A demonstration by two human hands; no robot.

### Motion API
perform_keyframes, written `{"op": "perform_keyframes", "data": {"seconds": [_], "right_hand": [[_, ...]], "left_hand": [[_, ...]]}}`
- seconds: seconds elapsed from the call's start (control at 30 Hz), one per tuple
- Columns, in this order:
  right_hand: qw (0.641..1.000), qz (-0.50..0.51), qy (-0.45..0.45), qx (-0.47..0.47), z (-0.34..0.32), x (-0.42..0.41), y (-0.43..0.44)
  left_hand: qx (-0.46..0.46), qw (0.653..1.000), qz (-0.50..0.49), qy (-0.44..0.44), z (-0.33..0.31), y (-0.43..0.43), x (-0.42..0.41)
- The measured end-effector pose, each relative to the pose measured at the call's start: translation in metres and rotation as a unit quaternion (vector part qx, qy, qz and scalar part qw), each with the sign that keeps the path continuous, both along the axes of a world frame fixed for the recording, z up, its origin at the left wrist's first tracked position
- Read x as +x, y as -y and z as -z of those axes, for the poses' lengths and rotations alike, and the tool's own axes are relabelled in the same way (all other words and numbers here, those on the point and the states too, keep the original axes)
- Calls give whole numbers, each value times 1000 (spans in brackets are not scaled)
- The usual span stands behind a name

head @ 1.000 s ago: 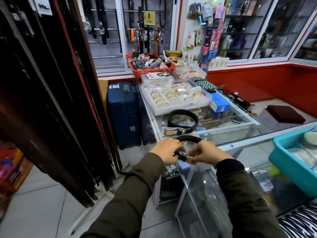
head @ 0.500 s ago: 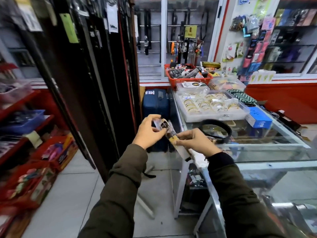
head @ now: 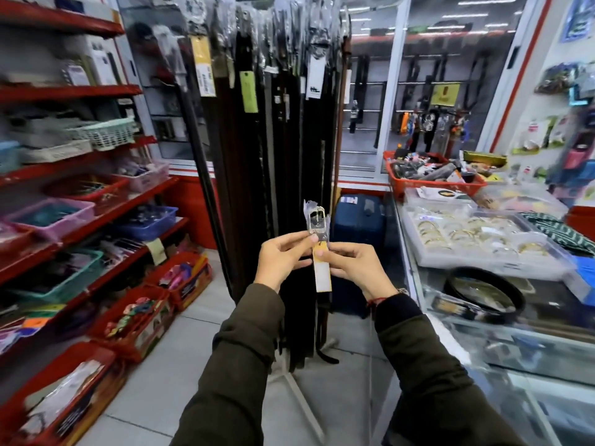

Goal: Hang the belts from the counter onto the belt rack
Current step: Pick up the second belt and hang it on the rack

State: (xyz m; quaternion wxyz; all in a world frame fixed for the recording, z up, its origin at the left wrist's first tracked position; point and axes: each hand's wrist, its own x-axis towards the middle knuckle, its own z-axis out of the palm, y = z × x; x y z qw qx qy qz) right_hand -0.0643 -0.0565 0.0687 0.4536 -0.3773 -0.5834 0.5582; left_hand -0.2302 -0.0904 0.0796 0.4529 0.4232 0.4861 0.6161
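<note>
Both hands pinch 1 belt [head: 317,226] upright by its plastic-wrapped buckle end: the left hand [head: 283,254] beside the buckle, the right hand [head: 352,267] at the hanging tag, before the belt rack [head: 273,123]. Another coiled belt [head: 483,294] lies on the glass counter [head: 483,329].

We note red shelves [head: 64,91] with baskets at left, pale tiled floor [head: 161,397], glass-fronted wall cabinets [head: 434,59] behind, reflecting ceiling lights.

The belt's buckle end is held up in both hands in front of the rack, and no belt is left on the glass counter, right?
Not quite. The head view shows a coiled black belt on the glass counter. The rest holds: both hands, left and right, hold the buckle end before the rack.
</note>
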Motion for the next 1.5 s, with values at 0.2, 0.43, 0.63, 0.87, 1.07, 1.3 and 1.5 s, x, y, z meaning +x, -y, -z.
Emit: {"op": "perform_keyframes", "data": {"seconds": [0.2,0.43,0.63,0.87,1.07,1.3,1.5], "right_hand": [[996,37,34,77,-14,-23,-2],[981,12,28,190,-51,-53,-13],[978,-9,-78,195,-94,-95,-28],[966,1,-134,223,-149,-133,-44],[954,-32,-187,234,-206,-162,-46],[950,-11,-182,253,-269,-194,-47],[957,15,-137,256,-300,-209,-54]], "left_hand": [[37,999,-14,-19,-12,1,-23],[135,988,-54,52,-40,5,-41],[179,978,-87,70,-92,1,-63],[206,971,-77,92,-153,1,-90],[261,950,-126,114,-204,-4,-103],[287,937,-157,123,-261,-13,-124],[270,943,-146,131,-285,-19,-137]]}}
